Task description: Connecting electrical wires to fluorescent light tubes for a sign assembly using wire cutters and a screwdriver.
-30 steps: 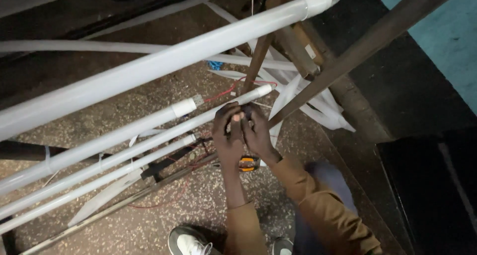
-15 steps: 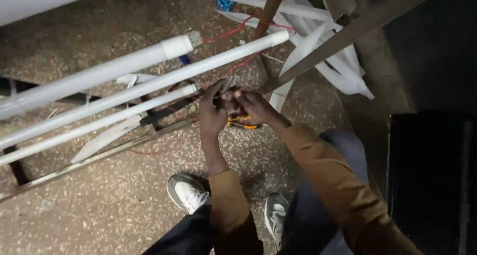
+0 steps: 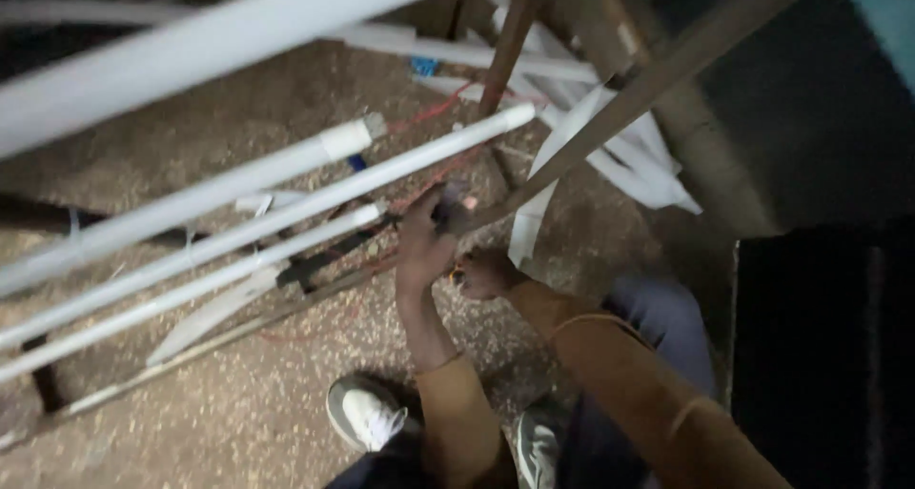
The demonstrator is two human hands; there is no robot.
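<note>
White plastic conduit pipes run slantwise across the speckled stone floor, several lying side by side from the near left toward the far right, with red wire trailing between them. The left hand reaches up to a rusty metal bar that slopes from the far right down toward the middle; its fingers are curled narrowly around something small and dark at the bar's lower end, too blurred to name. The right hand sits just beside and below it, fingers folded in around a small tool with an orange-yellow patch, probably pliers or a cutter, though its working end is hidden. Both hands touch or nearly touch at the spot where the bar, a pipe end and the red wire come together. Brown sleeves cover both forearms, and two light shoes stand on the floor near the bottom. To do this well, my judgement is that the left hand should pin the small part firmly against the bar so it cannot twist, while the right hand brings the tool in square and squeezes gradually. Dim light and crowded pipes make a slip likely, so keeping the wire clear of the tool's bite and the wrist steady matters most.
</note>
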